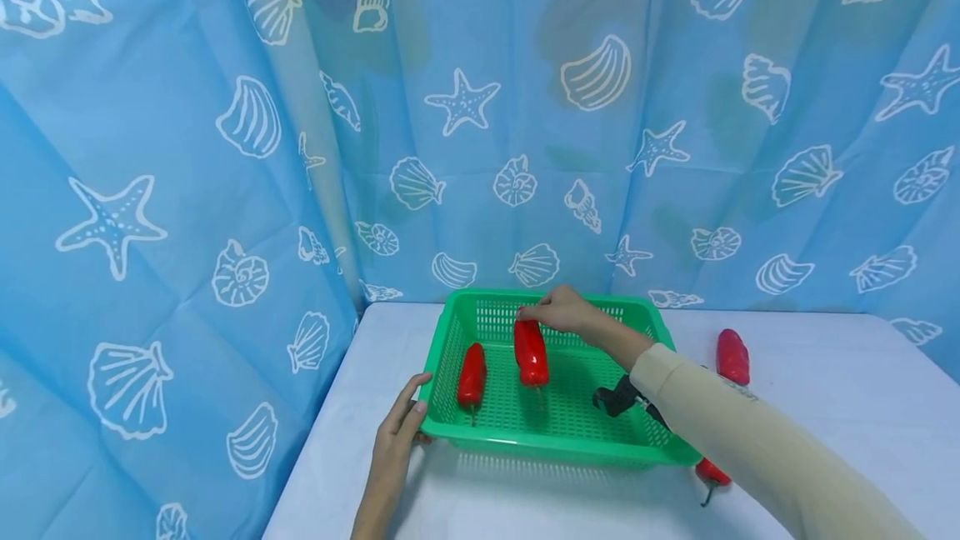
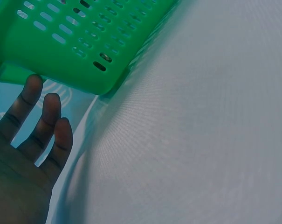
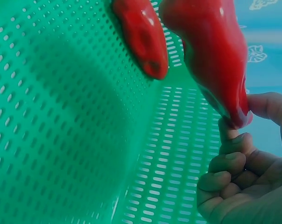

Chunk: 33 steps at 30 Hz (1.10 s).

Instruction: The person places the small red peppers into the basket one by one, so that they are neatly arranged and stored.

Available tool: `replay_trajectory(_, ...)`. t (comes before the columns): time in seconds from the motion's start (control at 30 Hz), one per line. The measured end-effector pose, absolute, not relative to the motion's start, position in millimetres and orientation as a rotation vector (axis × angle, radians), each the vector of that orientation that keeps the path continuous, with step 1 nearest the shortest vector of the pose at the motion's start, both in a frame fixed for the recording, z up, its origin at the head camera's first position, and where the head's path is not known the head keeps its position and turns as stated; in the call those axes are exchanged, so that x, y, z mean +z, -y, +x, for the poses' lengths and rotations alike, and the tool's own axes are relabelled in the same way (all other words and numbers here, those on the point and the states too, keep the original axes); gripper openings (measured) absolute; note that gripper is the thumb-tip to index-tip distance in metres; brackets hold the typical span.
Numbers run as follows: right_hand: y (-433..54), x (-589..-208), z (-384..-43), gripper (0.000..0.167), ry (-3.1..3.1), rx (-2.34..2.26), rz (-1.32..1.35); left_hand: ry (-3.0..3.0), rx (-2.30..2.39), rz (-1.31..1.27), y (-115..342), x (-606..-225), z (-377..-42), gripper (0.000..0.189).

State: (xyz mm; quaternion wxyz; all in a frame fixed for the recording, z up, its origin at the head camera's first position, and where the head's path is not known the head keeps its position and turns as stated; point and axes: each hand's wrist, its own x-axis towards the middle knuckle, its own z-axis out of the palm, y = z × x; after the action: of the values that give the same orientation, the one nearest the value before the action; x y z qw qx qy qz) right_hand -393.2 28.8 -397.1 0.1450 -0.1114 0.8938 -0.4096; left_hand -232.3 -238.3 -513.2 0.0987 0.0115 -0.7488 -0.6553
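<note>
A person's right hand (image 1: 561, 309) pinches a red pepper (image 1: 531, 357) by one end over a green basket (image 1: 540, 444) containing another pepper (image 1: 472, 376); the left hand (image 1: 397, 432), fingers spread, touches the basket.

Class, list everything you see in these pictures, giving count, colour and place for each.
Basket: 1, green, on the table.
Held pepper: 1, red, pinched above the basket floor.
Basket pepper: 1, red, in the basket's left part.
Back pepper: 1, red, on the table, right of the basket.
Front pepper: 1, red, by the basket's near right corner, partly hidden.
Table: 1, white, beneath everything.
Curtain: at least 1, blue with white sea shapes, behind and left.
Device: 1, black, partly behind the right forearm.
Sleeve: 1, cream, right arm.
Left hand: 1, bare, at the basket's left rim.
Right hand: 1, bare, pinching the held pepper.
</note>
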Motion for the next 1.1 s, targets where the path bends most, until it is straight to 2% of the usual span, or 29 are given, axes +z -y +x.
replay_trajectory(0.33,-19.2,-408.2,-397.0,0.036,-2.545,-1.187,-0.316,2.194,-1.951,0.007,240.4,-514.6,-233.5,0.04)
replay_trajectory(0.7,-7.6,-429.5,-404.3,0.049,-2.525,-1.205,-0.276,2.19,-1.979,0.01,240.5,-515.4,-232.2,0.04)
replay_trajectory(1.1,-1.2,-441.1,-405.1,0.049,-2.513,-1.199,-0.259,2.187,-1.973,-0.006,240.9,-512.0,-231.0,0.039)
